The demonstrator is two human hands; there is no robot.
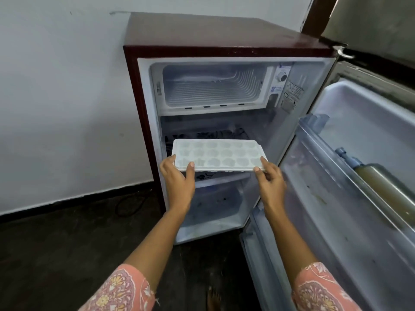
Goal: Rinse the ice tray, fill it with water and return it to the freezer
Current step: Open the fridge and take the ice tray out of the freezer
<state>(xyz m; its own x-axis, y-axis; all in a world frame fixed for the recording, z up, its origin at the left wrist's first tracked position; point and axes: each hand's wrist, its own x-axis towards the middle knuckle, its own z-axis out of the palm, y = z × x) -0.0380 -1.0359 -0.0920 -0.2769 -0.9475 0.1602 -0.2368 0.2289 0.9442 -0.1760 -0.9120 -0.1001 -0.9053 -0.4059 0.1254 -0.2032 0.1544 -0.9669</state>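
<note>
White ice tray [219, 155] held level before open fridge [224, 50], below freezer compartment [213, 86]. Left hand [179, 178] and right hand [270, 178] pinch near corners; fingers beneath hidden. Water level indiscernible.

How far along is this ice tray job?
Done: the fridge door stands open, and the freezer box up top holds no tray. In hand: the left hand and right hand grip the ice tray level, below the freezer box. Whether its cups hold water, I cannot tell. Left: at least sliding it in.
</note>
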